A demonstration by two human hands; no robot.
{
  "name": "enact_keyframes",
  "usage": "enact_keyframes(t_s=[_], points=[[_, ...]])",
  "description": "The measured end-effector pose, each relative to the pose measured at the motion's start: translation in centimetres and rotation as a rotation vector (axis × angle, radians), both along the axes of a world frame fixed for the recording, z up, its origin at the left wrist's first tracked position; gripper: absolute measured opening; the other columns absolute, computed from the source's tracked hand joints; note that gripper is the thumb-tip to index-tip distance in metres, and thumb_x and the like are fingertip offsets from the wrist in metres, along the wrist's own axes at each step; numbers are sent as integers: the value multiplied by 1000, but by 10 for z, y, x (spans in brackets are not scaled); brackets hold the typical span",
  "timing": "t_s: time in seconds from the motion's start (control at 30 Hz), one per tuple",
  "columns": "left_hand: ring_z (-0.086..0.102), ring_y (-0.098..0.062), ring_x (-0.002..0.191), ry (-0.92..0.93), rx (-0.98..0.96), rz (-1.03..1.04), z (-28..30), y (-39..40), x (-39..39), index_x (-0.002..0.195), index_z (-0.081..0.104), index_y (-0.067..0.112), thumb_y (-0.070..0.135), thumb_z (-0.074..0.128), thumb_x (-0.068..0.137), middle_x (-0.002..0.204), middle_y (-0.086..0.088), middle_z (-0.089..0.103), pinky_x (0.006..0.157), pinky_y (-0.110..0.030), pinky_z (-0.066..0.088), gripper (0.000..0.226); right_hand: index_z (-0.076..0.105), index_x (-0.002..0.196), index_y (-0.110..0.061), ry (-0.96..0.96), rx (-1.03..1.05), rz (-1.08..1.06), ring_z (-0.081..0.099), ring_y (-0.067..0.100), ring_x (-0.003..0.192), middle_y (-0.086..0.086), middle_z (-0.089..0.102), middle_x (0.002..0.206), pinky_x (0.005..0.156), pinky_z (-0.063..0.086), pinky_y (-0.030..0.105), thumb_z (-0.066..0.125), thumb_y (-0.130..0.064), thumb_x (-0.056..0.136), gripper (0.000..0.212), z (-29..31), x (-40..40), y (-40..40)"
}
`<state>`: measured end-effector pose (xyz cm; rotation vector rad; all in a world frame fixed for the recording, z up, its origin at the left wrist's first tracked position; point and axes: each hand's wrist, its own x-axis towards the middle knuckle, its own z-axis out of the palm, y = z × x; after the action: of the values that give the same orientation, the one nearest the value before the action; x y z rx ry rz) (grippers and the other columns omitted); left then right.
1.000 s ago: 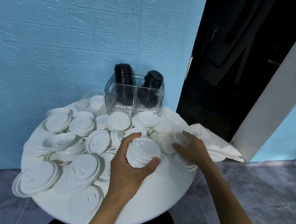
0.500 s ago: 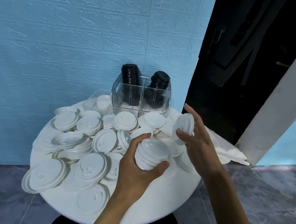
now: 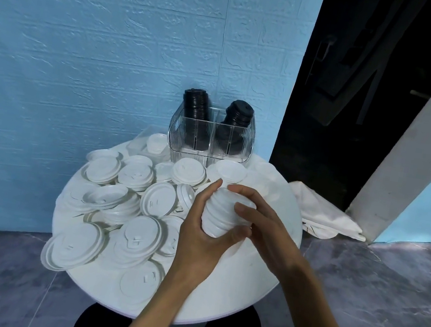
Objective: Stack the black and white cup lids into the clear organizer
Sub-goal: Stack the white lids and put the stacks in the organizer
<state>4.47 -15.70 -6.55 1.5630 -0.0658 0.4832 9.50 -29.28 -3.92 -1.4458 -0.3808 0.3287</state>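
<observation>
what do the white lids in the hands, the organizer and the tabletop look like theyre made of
White lid stack: likely thin moulded plastic, matte, with stepped rims that nest.
Clear organizer: looks like rigid transparent plastic, perhaps acrylic; ribbed glossy walls show the black lids through them.
Round table: smooth white top with faint sheen; material unclear.
</observation>
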Motion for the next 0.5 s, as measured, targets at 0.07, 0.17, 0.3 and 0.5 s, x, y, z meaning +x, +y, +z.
enact_keyframes(t_s=[0.07, 0.17, 0.3, 0.5], points=[[57, 7, 124, 2, -13, -8, 2, 0, 1, 129, 53, 49, 52, 87, 65, 128, 34, 61, 93, -7, 44, 73, 64, 128, -23, 35, 2, 32, 63, 21, 122, 0, 67, 129, 102, 50, 41, 65, -29, 86, 43, 3, 0, -1], [56, 9, 124, 5, -23, 2, 1, -2, 2, 129, 53, 48, 55, 81, 64, 127, 35, 61, 93, -4, 42, 72, 65, 128, -24, 77, 18, 39, 59, 28, 128, 0, 65, 134, 110, 44, 51, 63, -27, 86, 43, 2, 0, -3], [53, 12, 127, 27, -56, 18, -1, -6, 2, 133, 52, 49, 53, 83, 72, 132, 34, 60, 95, -3, 40, 68, 67, 127, -28, 114, 38, 40, 61, 18, 126, -5, 67, 132, 110, 45, 49, 61, -28, 85, 42, 1, -4, -2], [55, 17, 119, 56, -26, 33, -2, -13, -3, 128, 54, 47, 57, 81, 67, 122, 42, 61, 89, 1, 39, 67, 67, 125, -22, 148, 34, 0, 56, 27, 131, 2, 66, 133, 112, 39, 56, 62, -29, 81, 45, -4, -6, -3]])
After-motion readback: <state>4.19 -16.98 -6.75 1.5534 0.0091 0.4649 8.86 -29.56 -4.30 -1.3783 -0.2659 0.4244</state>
